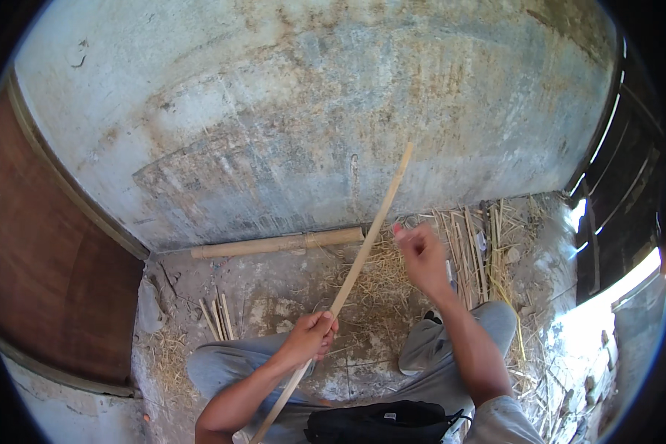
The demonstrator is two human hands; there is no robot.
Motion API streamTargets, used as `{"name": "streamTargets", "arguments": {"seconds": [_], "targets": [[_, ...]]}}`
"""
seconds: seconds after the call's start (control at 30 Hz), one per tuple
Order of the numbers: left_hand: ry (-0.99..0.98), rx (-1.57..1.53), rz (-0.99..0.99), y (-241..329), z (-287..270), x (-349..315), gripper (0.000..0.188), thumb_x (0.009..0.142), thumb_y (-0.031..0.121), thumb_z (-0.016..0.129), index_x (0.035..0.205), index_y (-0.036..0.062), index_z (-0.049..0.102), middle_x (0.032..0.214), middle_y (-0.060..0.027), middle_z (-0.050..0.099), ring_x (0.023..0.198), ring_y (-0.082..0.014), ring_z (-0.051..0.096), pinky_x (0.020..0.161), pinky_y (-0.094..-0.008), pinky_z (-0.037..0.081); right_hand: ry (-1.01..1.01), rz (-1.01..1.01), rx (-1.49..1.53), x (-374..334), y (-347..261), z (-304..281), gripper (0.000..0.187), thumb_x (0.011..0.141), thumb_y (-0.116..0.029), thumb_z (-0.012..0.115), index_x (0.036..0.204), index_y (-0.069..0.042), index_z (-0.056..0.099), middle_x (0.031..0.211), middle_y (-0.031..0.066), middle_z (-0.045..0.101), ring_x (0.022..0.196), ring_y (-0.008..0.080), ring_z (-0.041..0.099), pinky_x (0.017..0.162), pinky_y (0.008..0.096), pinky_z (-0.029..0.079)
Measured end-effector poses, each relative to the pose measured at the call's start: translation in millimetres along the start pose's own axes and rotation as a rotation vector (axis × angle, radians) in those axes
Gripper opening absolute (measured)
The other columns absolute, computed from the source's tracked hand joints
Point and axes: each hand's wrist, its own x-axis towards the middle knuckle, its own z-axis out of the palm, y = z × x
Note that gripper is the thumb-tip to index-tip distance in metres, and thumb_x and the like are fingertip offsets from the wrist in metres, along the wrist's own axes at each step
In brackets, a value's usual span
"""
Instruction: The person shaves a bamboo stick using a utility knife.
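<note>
A long pale bamboo strip (pixel 368 248) runs from my lap up toward the wall, slanting to the right and slightly bowed. My left hand (pixel 310 340) is closed around it below its middle, thumb on top. To the right of the strip, apart from it, hovers my right hand (pixel 425 259), its fingers curled and somewhat blurred. A small reddish spot shows at its fingertips; whether that is part of something held, I cannot make out. Both hands are above the floor between my bent knees.
A thick bamboo pole (pixel 277 245) lies along the stained wall (pixel 333 126). Split bamboo sticks (pixel 472 251) and straw-like shavings (pixel 385 275) cover the floor at right. Short sticks (pixel 217 318) lie by my left knee. A black pouch (pixel 385 423) rests at my lap; a brown door (pixel 59 251) stands left.
</note>
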Motion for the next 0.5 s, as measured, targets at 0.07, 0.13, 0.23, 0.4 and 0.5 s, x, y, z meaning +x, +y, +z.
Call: {"name": "streamTargets", "arguments": {"seconds": [0.07,0.13,0.23,0.4,0.5], "targets": [[0.027,-0.030,0.020,-2,-3,7,0.033,0.108,0.035,0.039,0.093,0.0082,0.048,0.063,0.0036,0.036,0.048,-0.0052,0.029,0.042,-0.0241,0.027,-0.091,-0.021,0.070,-23,-7,21,0.025,0.093,-0.024,0.069,0.086,-0.002,0.059,0.060,0.0095,0.061,0.049,0.0153,0.053,0.049,0.0340,0.042],[0.062,-0.091,0.031,-1,-4,11,0.033,0.108,0.036,0.039,0.094,0.0069,0.048,0.062,0.0020,0.036,0.047,-0.0073,0.030,0.041,-0.0252,0.027,-0.305,0.010,-0.010,-39,-21,30,0.026,0.093,-0.025,0.068,0.086,-0.002,0.059,0.063,0.0113,0.063,0.050,0.0186,0.057,0.048,0.0342,0.043],[0.076,-0.118,0.055,1,-4,17,0.033,0.107,0.036,0.040,0.093,0.0074,0.049,0.062,0.0020,0.036,0.047,-0.0074,0.030,0.041,-0.0253,0.027,-0.391,-0.029,-0.087,-48,-26,36,0.026,0.093,-0.026,0.068,0.087,-0.002,0.059,0.063,0.0127,0.063,0.052,0.0235,0.062,0.050,0.0351,0.046],[0.077,-0.175,0.078,-1,-4,24,0.033,0.107,0.036,0.040,0.092,0.0081,0.049,0.061,0.0020,0.036,0.046,-0.0075,0.029,0.041,-0.0254,0.026,-0.435,-0.067,-0.107,-48,-34,36,0.026,0.092,-0.026,0.069,0.088,-0.003,0.059,0.063,0.0132,0.064,0.056,0.0301,0.067,0.052,0.0387,0.050],[0.079,-0.193,0.094,-1,-5,25,0.033,0.108,0.035,0.040,0.092,0.0082,0.050,0.060,0.0019,0.036,0.046,-0.0076,0.029,0.040,-0.0254,0.025,-0.438,-0.130,-0.139,-50,-37,37,0.024,0.092,-0.023,0.070,0.087,-0.002,0.058,0.063,0.0141,0.063,0.054,0.0302,0.066,0.051,0.0382,0.050]]}}
